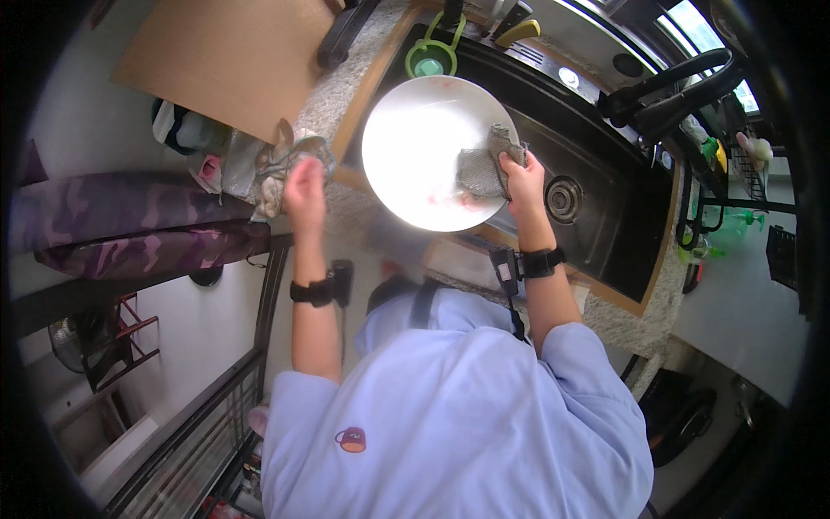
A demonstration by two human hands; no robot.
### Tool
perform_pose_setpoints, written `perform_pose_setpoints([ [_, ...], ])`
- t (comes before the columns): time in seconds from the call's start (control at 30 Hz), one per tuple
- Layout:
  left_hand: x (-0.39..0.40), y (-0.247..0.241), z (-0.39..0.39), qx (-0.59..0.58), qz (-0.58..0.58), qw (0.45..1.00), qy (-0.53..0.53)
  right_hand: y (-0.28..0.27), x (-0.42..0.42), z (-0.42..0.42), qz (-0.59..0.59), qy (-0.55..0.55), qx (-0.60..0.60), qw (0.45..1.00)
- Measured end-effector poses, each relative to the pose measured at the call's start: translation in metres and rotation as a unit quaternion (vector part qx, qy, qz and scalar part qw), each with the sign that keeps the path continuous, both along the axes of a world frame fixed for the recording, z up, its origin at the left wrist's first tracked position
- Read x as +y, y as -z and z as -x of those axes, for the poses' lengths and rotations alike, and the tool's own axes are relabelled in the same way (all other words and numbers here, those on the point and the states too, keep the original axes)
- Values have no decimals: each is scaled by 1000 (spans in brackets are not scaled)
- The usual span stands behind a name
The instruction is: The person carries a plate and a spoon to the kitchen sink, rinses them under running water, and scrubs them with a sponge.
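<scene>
A large round white dish (428,149), partly washed out by glare, is held over the left part of a dark sink (609,240). It has faint reddish marks near its rim. My right hand (524,178) grips the dish's right edge together with a folded grey-green cloth (483,170), part of which lies against the white surface. My left hand (306,194) is motion-blurred and is away from the dish, in front of a crumpled bundle (271,175) of cloth or plastic by the counter edge. Whether those fingers touch or hold anything is unclear.
A green strainer-like holder (430,60) hangs at the sink's far left corner. Beyond the rim are knife handles (514,18); a black faucet (674,91) rises at right. Brown cardboard (227,65) stands at upper left, near a camouflage-patterned padded item (149,220). Green bottles (733,224) stand far right.
</scene>
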State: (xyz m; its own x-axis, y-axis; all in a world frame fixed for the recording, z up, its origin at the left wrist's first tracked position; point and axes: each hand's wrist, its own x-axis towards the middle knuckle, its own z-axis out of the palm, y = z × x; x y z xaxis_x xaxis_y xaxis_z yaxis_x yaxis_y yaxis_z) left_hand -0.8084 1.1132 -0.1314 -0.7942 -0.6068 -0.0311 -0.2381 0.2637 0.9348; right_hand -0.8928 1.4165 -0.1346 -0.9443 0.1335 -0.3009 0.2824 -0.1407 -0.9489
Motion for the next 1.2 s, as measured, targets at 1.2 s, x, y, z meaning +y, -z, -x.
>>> perform_pose_setpoints([
  [1.2,93,10,70,-43,-508,793,333,0,-10,63,-582,-350,276,680],
])
